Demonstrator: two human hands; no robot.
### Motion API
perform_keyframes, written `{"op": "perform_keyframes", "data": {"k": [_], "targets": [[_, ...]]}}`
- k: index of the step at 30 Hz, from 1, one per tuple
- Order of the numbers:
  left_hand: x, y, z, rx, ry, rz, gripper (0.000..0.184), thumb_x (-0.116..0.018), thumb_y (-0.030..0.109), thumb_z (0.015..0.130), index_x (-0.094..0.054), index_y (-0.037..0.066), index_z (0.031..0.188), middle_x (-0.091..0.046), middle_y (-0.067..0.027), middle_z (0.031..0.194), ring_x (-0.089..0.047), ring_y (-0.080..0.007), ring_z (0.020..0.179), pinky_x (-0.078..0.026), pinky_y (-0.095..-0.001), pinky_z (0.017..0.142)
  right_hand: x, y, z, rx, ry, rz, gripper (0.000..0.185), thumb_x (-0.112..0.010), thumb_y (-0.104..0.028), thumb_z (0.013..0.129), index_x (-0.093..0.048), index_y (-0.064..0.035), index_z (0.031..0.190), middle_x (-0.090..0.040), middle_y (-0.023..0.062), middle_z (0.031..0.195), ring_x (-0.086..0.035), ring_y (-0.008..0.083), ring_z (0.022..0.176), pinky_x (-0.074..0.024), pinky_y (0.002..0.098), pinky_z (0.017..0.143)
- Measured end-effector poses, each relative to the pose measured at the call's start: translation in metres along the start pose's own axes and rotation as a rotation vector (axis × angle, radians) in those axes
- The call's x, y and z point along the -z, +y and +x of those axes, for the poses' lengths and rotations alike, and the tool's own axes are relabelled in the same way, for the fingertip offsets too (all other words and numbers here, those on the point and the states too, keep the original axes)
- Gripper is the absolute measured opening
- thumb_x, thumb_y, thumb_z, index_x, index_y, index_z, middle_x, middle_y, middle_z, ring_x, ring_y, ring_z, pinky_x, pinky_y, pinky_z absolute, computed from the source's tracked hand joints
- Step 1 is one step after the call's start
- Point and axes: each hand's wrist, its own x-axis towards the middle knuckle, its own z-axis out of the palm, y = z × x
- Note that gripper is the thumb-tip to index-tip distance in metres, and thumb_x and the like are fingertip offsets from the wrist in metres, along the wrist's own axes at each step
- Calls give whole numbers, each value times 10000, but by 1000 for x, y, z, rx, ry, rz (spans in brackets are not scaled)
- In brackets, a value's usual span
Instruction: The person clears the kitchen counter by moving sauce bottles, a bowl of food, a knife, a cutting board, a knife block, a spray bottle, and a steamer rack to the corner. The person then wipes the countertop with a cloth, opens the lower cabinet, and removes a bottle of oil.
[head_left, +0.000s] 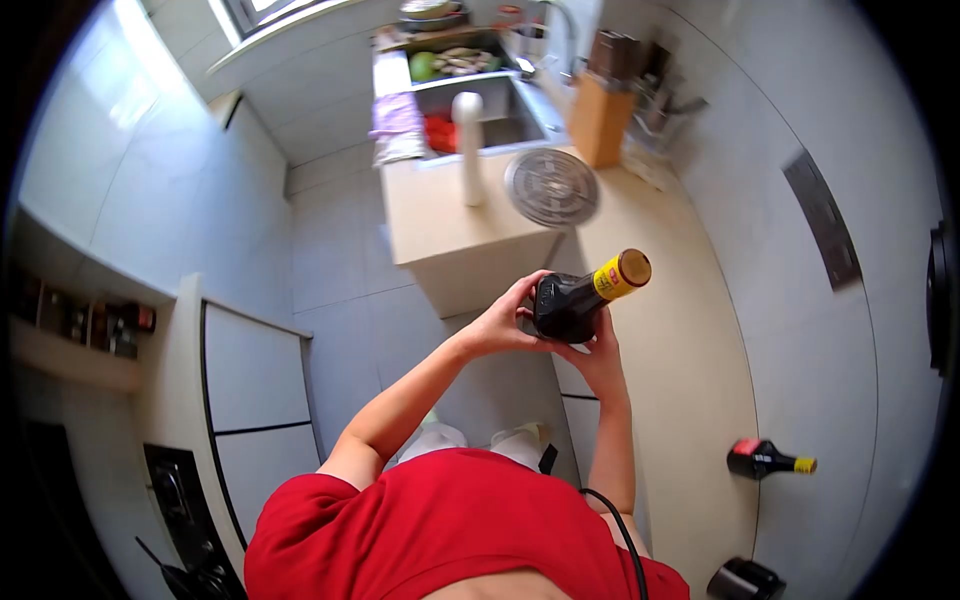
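Observation:
A dark sauce bottle (566, 308) with a yellow neck band and a brownish cap is held up in front of me, tilted so the cap points to the upper right. My left hand (497, 324) is closed around its left side, thumb and fingers on the glass. From below and the right, my right hand (600, 357) grips the same bottle, its fingers partly hidden behind it. The label side is mostly turned out of view. Beneath the bottle is the edge where the counter meets the open floor.
Ahead, a sink (512, 118) holds something red, and a cloth (398, 128) hangs over its left edge. A white upright cylinder (467, 150), a round metal disc (552, 187) and a knife block (605, 105) stand nearby. Another dark bottle (762, 459) is at right.

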Motion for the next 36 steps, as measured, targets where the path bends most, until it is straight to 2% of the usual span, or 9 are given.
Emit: {"op": "perform_keyframes", "data": {"k": [5, 8, 12, 16, 20, 25, 27, 30, 36], "targets": [[121, 1, -88, 10, 204, 78, 1009, -844, 160, 583, -232, 115, 1385, -379, -51, 1332, -344, -184, 1264, -346, -391, 1006, -137, 5, 46, 0, -221, -44, 961, -792, -73, 639, -205, -77, 1400, -419, 106, 1318, -443, 235, 1198, -446, 372, 930], [182, 0, -138, 7, 339, 57, 1019, -848, 164, 576, -232, 108, 1385, -393, -64, 1318, -360, -185, 1251, -369, -383, 986, -218, 1, 69, 34, -398, 170, 976, -786, -71, 650, -174, -73, 1410, -390, 116, 1339, -431, 244, 1208, -434, 376, 947], [247, 5, -185, 25, 526, 83, 1036, -850, 140, 562, -223, 98, 1387, -391, -74, 1318, -370, -198, 1246, -384, -374, 975, -302, -11, 105, 3, -543, 201, 986, -783, -69, 655, -153, -62, 1413, -388, 127, 1338, -430, 243, 1208, -436, 374, 946], [314, 10, -207, 27, 665, 54, 1026, -839, 102, 564, -224, 96, 1385, -387, -70, 1323, -371, -207, 1246, -384, -365, 987, -373, -19, 156, 82, -689, 149, 992, -779, -63, 657, -143, -72, 1419, -384, 133, 1345, -411, 233, 1222, -465, 371, 907], [383, 16, -206, 25, 771, 31, 1007, -822, 62, 572, -225, 109, 1382, -390, -70, 1317, -384, -208, 1237, -378, -360, 1002, -435, -29, 218, 119, -778, 100, 963, -756, -46, 673, -161, -128, 1425, -376, 91, 1365, -396, 216, 1233, -480, 365, 882], [480, 33, -176, 18, 890, 48, 995, -817, 49, 574, -231, 111, 1375, -399, -75, 1303, -397, -218, 1227, -374, -362, 1012, -504, -42, 319, 154, -870, 162, 954, -749, -42, 678, -162, -132, 1424, -383, 90, 1357, -400, 212, 1226, -478, 373, 894], [517, 40, -164, -2, 926, 18, 963, -824, 98, 578, -263, 136, 1360, -404, -74, 1288, -396, -237, 1217, -398, -393, 967, -528, -53, 358, 140, -904, 143, 953, -746, -33, 679, -161, -134, 1423, -386, 91, 1351, -400, 208, 1223, -483, 374, 893], [575, 50, -143, 19, 976, 10, 961, -822, 95, 581, -261, 137, 1360, -405, -71, 1291, -396, -242, 1221, -391, -396, 978, -565, -65, 418, 169, -948, 134, 943, -739, -24, 686, -159, -129, 1422, -393, 101, 1341, -404, 204, 1217, -492, 370, 884], [688, 58, -104, -14, 987, 16, 947, -816, 101, 591, -263, 118, 1360, -411, -70, 1289, -413, -236, 1205, -404, -390, 951, -631, -74, 521, 140, -970, 138, 939, -729, -12, 695, -149, -128, 1423, -401, 97, 1335, -417, 197, 1203, -491, 364, 886]]}}
